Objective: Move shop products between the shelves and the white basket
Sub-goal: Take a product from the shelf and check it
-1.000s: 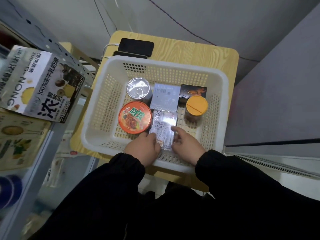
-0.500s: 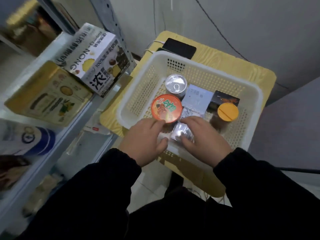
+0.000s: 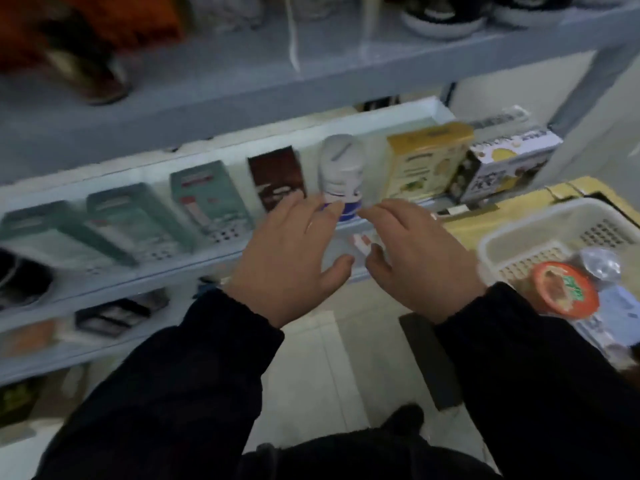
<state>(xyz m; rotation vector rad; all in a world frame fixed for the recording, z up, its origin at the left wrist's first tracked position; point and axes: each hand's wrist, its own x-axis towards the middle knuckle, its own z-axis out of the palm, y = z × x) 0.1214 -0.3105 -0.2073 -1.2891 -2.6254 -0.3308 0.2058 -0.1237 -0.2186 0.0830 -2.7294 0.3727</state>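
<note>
View had swung off the basket (image 3: 519,230) onto the shelves (image 3: 311,81). A sec earlier the basket filled the middle; now it sat at 3 o'clock w/ only its near corner showing.

Both hands had left it too. L hand (image 3: 291,261) and R hand (image 3: 422,261) were up at centre, close together, each pinching an edge of the clear packet (image 3: 349,247) held btwn them. The packet was out of the basket and just short of the middle shelf's lip at 12. Frame was blurry, so grip detail's approx.

My read: a basket-to-shelf move, prob. into the gap by the white bottle (image 3: 341,174). Noodle cup (image 3: 564,292) and tin (image 3: 599,265) lay in the basket, yet to go.

Shelves were grey-blue metal w/ boxes in a row from 9 to 1. Pale floor (image 3: 311,358) lay at 6. The basket sat on a wood table (image 3: 460,223) at 2.
</note>
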